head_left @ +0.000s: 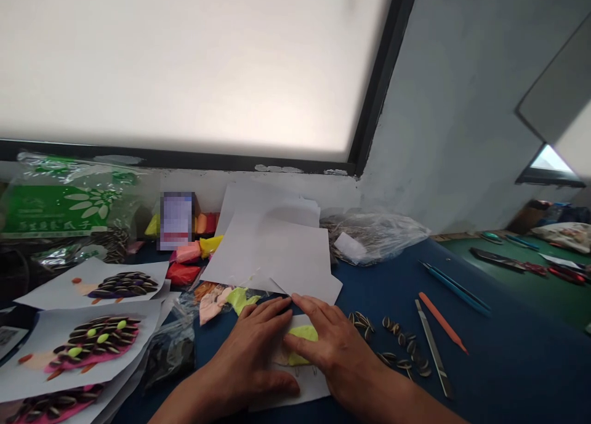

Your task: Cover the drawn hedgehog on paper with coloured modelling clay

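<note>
Both my hands rest on a white sheet of paper [310, 384] lying on the blue table. My left hand [253, 356] lies flat on the sheet's left side, fingers spread. My right hand [330, 341] presses its fingers on a patch of yellow-green clay [303, 335] stuck on the sheet. Neither hand grips anything. Several striped sunflower seeds [397, 347] lie scattered just right of my right hand.
Finished seed-and-clay pictures on paper [99, 341] lie at the left. A stack of blank paper [272, 252], coloured clay blocks [189, 255] and seed bags [69, 202] sit behind. Modelling tools [434, 350] and blue sticks [455, 287] lie to the right.
</note>
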`<move>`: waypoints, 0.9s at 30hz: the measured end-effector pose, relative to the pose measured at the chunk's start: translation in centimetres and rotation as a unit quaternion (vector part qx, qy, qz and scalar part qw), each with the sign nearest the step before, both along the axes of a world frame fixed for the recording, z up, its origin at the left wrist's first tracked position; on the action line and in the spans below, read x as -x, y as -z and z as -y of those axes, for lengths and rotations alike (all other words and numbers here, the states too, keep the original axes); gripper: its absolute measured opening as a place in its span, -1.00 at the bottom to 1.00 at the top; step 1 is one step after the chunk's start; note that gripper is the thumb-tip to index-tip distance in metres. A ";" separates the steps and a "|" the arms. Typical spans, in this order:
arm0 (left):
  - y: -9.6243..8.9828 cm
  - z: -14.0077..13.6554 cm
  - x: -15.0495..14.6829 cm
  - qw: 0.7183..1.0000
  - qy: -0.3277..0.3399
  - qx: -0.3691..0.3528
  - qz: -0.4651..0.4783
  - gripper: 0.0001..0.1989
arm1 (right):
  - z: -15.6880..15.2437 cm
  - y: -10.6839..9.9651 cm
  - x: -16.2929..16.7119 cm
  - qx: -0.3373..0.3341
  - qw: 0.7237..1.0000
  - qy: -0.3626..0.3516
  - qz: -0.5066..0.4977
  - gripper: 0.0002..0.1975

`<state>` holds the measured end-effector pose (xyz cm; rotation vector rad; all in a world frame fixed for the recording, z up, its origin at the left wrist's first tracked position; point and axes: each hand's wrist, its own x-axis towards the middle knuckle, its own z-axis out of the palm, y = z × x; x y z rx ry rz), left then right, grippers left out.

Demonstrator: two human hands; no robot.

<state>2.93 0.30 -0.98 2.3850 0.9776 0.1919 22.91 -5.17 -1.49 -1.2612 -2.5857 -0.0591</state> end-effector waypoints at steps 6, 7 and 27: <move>0.1 0.1 0.1 1.000 0.002 -0.002 0.002 -0.12 | -0.1 0.1 0.2 0.011 1.000 0.000 0.006 -0.78; 0.2 0.1 0.1 1.000 0.003 -0.001 0.002 -0.11 | -0.1 0.2 0.2 0.010 1.000 0.002 0.005 -0.79; 0.8 0.0 0.5 1.000 -0.014 -0.012 0.008 -0.17 | 0.6 -0.5 -1.4 0.059 0.996 0.071 -0.002 -0.42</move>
